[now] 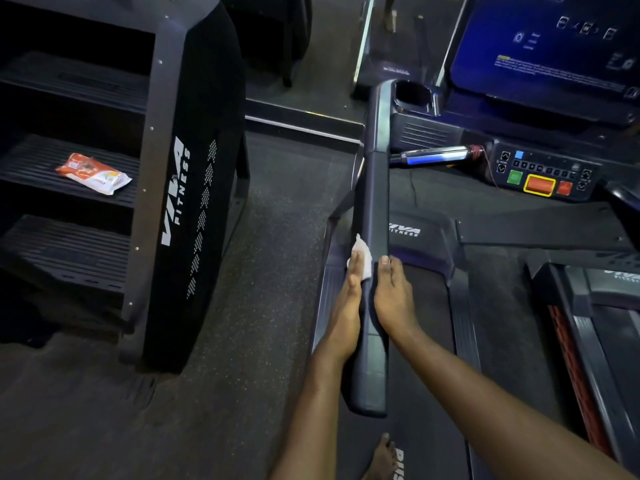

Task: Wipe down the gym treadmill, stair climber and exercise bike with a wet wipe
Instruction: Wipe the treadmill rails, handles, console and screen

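Your left hand (349, 299) presses the wet wipe (362, 258), fingers straight, against the treadmill handrail (372, 188); your right hand (394, 299) rests opposite, grip impossible to tell.
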`<control>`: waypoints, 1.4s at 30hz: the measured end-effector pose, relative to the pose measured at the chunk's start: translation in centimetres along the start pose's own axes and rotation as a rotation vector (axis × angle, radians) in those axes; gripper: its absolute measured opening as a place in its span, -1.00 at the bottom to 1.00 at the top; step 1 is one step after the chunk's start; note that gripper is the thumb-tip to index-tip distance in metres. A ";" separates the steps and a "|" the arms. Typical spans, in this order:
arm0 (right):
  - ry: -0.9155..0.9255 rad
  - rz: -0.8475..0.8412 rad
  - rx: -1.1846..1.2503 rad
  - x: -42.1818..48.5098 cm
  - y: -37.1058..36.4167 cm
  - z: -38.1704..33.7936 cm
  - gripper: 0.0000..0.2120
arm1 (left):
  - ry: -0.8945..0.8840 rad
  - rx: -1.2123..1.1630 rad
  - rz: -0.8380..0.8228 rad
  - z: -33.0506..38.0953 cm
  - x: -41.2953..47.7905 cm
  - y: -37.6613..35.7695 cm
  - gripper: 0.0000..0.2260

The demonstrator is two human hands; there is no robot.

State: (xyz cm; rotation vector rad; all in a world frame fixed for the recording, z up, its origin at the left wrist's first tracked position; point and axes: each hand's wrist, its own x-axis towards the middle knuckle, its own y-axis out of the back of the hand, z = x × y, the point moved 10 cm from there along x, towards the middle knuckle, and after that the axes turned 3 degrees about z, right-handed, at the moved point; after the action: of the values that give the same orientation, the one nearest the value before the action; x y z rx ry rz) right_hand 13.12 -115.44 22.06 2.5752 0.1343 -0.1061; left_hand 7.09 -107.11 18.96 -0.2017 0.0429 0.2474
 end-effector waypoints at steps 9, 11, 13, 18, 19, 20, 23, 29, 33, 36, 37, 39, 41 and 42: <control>-0.027 -0.012 -0.086 0.5 0.0 0.2 -0.75 | 0.027 0.025 0.010 1.9 5.3 0.7 -0.46; -0.050 -0.048 -0.130 1.7 0.0 0.2 -0.70 | -0.005 -0.001 -0.023 0.9 3.3 0.5 -0.50; -0.085 -0.084 -0.136 3.7 -0.4 -0.4 -0.60 | 0.050 -0.061 -0.033 -1.9 0.5 0.6 -0.48; -0.073 -0.024 -0.094 6.6 -1.4 -1.6 -0.45 | 0.145 -0.104 0.015 -3.4 0.9 1.0 -0.42; -0.063 -0.014 -0.090 6.7 -1.4 -1.5 -0.48 | 0.144 -0.105 0.035 -2.8 2.6 1.3 -0.39; -0.055 -0.010 -0.091 6.6 -1.4 -1.3 -0.51 | 0.142 -0.099 0.045 -2.1 4.1 1.5 -0.35; -0.077 -0.009 -0.115 7.1 -1.2 -0.7 -0.57 | 0.187 -0.073 0.048 -1.5 6.7 1.5 -0.25; -0.101 -0.006 -0.114 10.9 -1.7 -2.4 -0.45 | 0.205 -0.111 0.020 -6.4 1.0 1.3 -0.41; -0.065 0.024 -0.109 11.0 -1.9 -2.2 -0.49 | 0.166 -0.080 0.041 -4.1 5.6 1.8 -0.42; -0.083 0.017 -0.133 11.5 -1.8 -2.4 -0.50 | 0.106 -0.043 0.069 -1.5 10.3 2.2 -0.32; -0.107 -0.010 -0.149 12.1 -1.9 -2.5 -0.48 | 0.096 -0.036 0.071 -1.4 10.8 2.1 -0.32; -0.175 -0.050 -0.162 13.1 -2.1 -2.7 -0.42 | 0.097 -0.077 0.036 -2.7 9.6 1.6 -0.38; -0.191 -0.024 -0.156 14.3 -2.2 -3.3 -0.37 | 0.077 -0.103 0.001 -4.2 7.8 1.3 -0.45; -0.181 0.000 -0.151 14.6 -2.2 -3.5 -0.36 | 0.092 -0.120 0.004 -5.1 7.3 1.5 -0.48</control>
State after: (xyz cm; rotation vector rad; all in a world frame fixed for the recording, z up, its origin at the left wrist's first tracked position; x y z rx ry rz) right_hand 27.53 -110.63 22.39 2.4015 0.0716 -0.3157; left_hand 13.67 -105.02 13.23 -0.3325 0.1195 0.2446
